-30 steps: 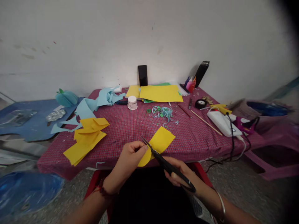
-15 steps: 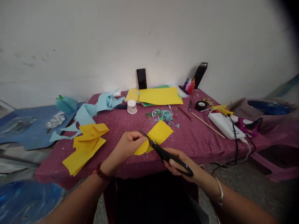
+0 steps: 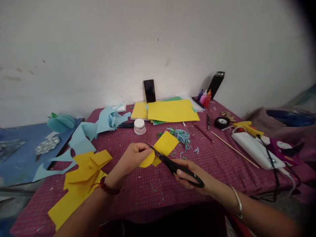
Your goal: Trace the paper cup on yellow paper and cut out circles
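Observation:
My left hand point(image 3: 135, 156) pinches a piece of yellow paper point(image 3: 166, 144) between thumb and fingers, above the front part of the table. The paper's near part has a rounded edge; its far part is straight-edged. Black-handled scissors point(image 3: 172, 164) are gripped in my right hand point(image 3: 191, 171), fingers around the handles. Their blades lie across the yellow paper, tips close to my left thumb. Folded yellow paper pieces point(image 3: 81, 174) lie beside my left forearm. Beyond the held paper sits a tangle of thin blue and green paper strips point(image 3: 182, 135).
A small white cup point(image 3: 139, 126) stands mid-table, with light-blue paper offcuts point(image 3: 106, 121) to its left. Yellow sheets point(image 3: 172, 111) and a phone point(image 3: 149, 91) are at the back. On the right are a wooden stick point(image 3: 234, 149), black tape point(image 3: 221, 122), a white power strip point(image 3: 256, 149) and cables.
My view has shifted, showing more of the table's near side. Both hands still hold the yellow paper and scissors, and the paper's far part has tilted slightly.

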Motion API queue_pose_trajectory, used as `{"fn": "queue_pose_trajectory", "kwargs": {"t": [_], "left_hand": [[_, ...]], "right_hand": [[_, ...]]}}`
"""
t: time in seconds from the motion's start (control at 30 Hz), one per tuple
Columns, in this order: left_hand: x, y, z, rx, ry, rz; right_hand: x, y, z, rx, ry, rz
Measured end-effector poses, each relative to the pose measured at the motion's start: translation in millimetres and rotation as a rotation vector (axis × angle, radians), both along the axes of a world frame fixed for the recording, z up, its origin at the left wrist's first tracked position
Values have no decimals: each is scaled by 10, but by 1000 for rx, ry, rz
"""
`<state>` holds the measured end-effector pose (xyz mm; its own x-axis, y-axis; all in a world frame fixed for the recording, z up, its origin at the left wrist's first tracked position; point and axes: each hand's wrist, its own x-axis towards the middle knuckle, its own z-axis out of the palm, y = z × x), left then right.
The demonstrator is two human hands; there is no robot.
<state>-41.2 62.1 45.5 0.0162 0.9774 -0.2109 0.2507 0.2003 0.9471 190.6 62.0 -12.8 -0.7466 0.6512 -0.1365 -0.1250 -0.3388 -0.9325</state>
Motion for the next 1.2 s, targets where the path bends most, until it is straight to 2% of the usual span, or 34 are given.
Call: {"fn": "queue_pose_trajectory", "kwargs": {"t": [0.2, 0.37, 0.47, 0.6, 0.73, 0.8, 0.9, 0.97, 1.07, 1.13, 1.17, 1.2], "left_hand": [[-114, 95, -89, -48, -17, 8], [-124, -44, -152, -64, -105, 47], [-72, -222, -203, -31, -238, 114], [78, -452, -237, 55, -415, 138], [308, -613, -217, 121, -594, 228], [423, -679, -214, 110, -658, 258], [560, -774, -239, 76, -717, 286], [628, -835, -270, 51, -758, 307], [716, -918, -320, -8, -836, 305], [775, -966, -351, -28, -880, 286], [805, -989, -365, -34, -890, 277], [834, -1011, -378, -34, -891, 268]], "right_hand": [[-83, 87, -9, -16, -60, 13], [-49, 122, 101, 56, -164, 45], [121, 156, 198, 289, -249, -59], [618, 185, 181, 622, -451, -325], [1248, 139, -73, 1038, -861, -516], [1495, 96, -228, 1136, -1044, -516], [1708, 46, -390, 1236, -1153, -512], [1746, 22, -406, 1286, -1185, -524], [1633, -62, -262, 1301, -1181, -577], [1431, -187, -84, 1254, -1036, -646], [1295, -268, 14, 1194, -904, -668], [1144, -357, 107, 1091, -748, -629]]}}
